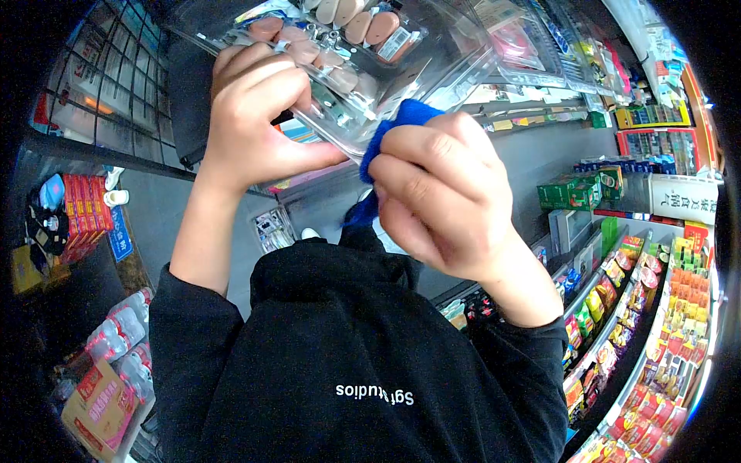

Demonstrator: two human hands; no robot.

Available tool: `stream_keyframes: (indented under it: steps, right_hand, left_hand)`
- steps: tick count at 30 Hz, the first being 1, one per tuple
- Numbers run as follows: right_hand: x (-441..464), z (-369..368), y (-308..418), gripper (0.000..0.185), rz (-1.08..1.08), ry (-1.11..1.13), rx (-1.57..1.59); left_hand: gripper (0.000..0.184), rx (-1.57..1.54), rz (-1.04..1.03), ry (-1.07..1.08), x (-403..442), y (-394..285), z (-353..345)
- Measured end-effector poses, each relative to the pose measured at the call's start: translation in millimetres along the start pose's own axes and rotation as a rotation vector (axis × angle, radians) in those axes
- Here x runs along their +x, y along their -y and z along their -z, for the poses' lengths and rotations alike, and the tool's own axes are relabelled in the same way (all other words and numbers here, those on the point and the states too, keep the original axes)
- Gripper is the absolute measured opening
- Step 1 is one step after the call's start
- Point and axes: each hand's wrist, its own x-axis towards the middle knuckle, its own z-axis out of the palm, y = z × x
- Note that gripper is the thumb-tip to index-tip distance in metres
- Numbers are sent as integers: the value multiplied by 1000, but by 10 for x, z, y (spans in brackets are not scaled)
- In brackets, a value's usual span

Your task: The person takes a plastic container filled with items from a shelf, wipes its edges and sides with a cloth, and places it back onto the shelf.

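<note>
A clear plastic display box (328, 127) with compartments is at the top middle, tilted towards me. Inside lie several beige and pinkish oval pads (382, 27), some in packets with labels. My left hand (258, 116) grips the near-left edge of the box, fingers over the rim and thumb stretched along the front below. In my right hand (444, 193) a blue cloth (397, 127) is bunched up, pressed against the front right corner of the box. Part of the cloth hangs below my fist. My fingers hide the rest of it.
Shelves of packaged snacks (610, 324) curve along the right side. Further clear trays (532, 46) stand at the upper right. On the left are a black wire grid (108, 85), shrink-wrapped bottles (120, 332) and a cardboard carton (100, 409). Below the box, a bundle of papers (272, 230) sits low down.
</note>
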Motion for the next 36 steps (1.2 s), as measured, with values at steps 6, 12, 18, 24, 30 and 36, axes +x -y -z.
stream_keyframes:
  steps: [6, 12, 18, 24, 30, 36]
  right_hand:
    - [-68, 48, -63, 30, 2, 2, -88]
    - [-185, 239, -382, 21, -130, -67, -245]
    - [-193, 345, -964, 12, -251, -133, -407]
    - [8, 415, -1165, 12, -337, 27, -453]
    - [168, 437, -996, 13, -268, 178, -400]
    - [199, 329, -597, 9, -211, 238, -144]
  left_hand:
    - [43, 12, -2, -18, -15, -54, -48]
    - [45, 24, 15, -27, -44, -101, -62]
    - [46, 24, 8, -43, -44, -109, -67]
    - [46, 53, 7, -55, -69, -125, -92]
    - [46, 42, 23, -43, -68, -130, -82]
    - [46, 47, 58, -4, -41, -135, -28]
